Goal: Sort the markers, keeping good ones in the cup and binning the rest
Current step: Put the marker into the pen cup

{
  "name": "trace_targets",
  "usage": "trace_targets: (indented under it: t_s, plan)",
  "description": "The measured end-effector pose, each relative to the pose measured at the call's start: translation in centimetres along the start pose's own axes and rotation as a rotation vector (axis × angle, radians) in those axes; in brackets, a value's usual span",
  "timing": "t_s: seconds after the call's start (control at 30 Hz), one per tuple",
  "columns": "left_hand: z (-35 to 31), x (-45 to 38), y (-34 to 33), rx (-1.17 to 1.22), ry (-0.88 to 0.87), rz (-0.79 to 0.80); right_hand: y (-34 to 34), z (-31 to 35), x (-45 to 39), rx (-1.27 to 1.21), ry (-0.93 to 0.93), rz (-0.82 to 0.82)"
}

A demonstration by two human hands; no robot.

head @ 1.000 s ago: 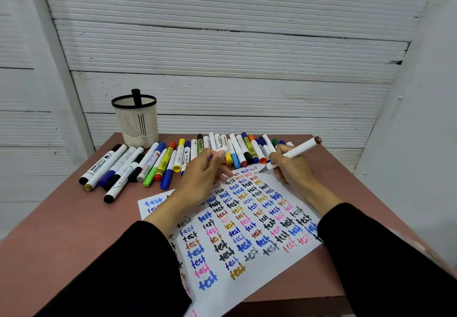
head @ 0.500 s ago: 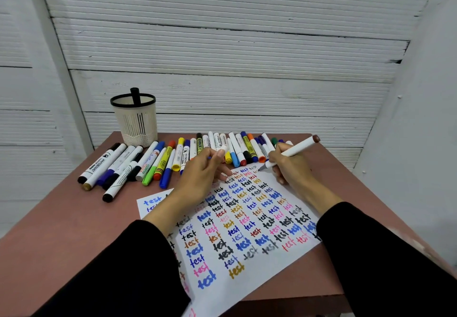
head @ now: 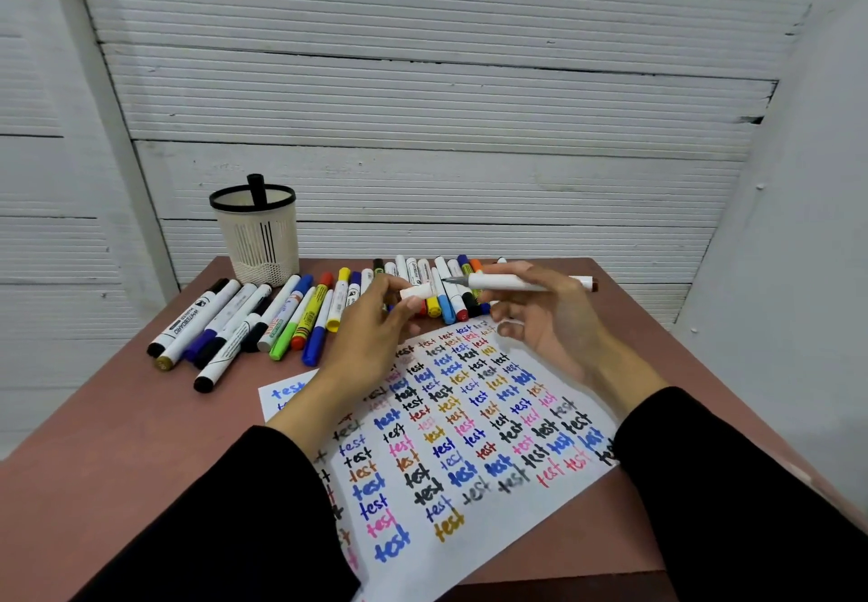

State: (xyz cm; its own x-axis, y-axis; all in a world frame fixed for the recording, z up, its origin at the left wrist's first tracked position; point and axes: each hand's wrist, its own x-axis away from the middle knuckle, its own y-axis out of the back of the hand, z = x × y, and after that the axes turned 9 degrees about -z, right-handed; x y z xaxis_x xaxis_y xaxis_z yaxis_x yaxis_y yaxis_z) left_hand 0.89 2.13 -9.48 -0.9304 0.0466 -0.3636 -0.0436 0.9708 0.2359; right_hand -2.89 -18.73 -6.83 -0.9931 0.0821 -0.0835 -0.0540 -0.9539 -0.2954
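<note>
The marker point(head: 516, 281) in my right hand point(head: 549, 319) has a smooth, glossy white plastic barrel; its cap point(head: 417, 292), same plastic, sits in my left hand point(head: 371, 334). Matt white paper point(head: 469, 437) lies on the dull, reddish-brown tabletop point(head: 117, 437). The cup point(head: 256, 235) is slotted cream plastic with a black rim.

Reddish-brown table point(head: 117, 451), mesh cup point(head: 256, 237) at back, row of markers point(head: 263, 319), lettered paper sheet point(head: 469, 451)

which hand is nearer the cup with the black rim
Left. The left hand, pinching a white cap, sits right of and in front of the cup. The right hand, holding the uncapped marker, is farther right still.
</note>
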Motion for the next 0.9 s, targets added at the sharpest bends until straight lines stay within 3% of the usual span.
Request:
trace_targets:
  t_s: [0.3, 0.47, 0.6, 0.9]
  plan:
    - [0.4, -0.3, 0.1, -0.041, -0.010, 0.001, -0.7, 0.0, 0.1, 0.021, -0.045, -0.016]
    - [-0.3, 0.7, 0.2, -0.192, -0.158, 0.130, -0.9, -0.3, -0.1, 0.084, -0.100, -0.174]
    - [-1.3, 1.6, 0.0, -0.587, -0.372, 0.170, -1.3, -0.6, -0.1, -0.087, -0.149, -0.215]
    - [-2.3, 2.1, -0.8, -0.560, -0.403, 0.111, -2.4, -0.5, 0.1, -0.284, -0.136, -0.238]
